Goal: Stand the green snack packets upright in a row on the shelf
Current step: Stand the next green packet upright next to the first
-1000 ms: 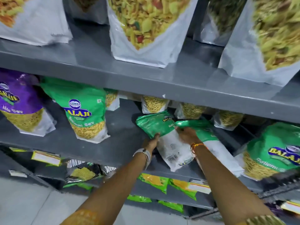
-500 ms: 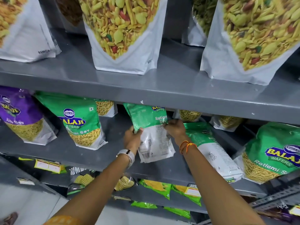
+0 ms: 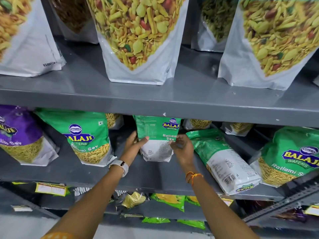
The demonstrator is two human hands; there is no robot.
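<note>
**Step in Hand: Seating a Packet Upright on the Middle Shelf**

The middle shelf (image 3: 86,171) carries the green snack packets. The packet being handled (image 3: 156,135) stands upright near the shelf's centre, back panel facing out, its top edge just under the lip of the shelf above (image 3: 155,104).

Hand state: the left hand (image 3: 133,145) grips the packet's left edge, thumb on the front face. The right hand (image 3: 183,147) is blurred; its fingers curl at the packet's right edge, and contact appears likely but cannot be confirmed.

Adjacent items:
- To the left, a green packet (image 3: 86,135) stands upright with its front facing out, apart from the held packet.
- To the right, another green packet (image 3: 222,159) lies tilted back-side up, its lower end near the shelf's front edge.
- Further right, a fourth green packet (image 3: 291,156) leans, front facing out.
- At far left stands a purple packet (image 3: 19,135).

Judgement: the current step is settling the held packet on its base. Release calls for checking that it stands unsupported; the soft base may let it topple forward. The next move probably calls for raising the tilted packet just beside the right hand and standing it in line. Roughly half the row looks done.
</note>
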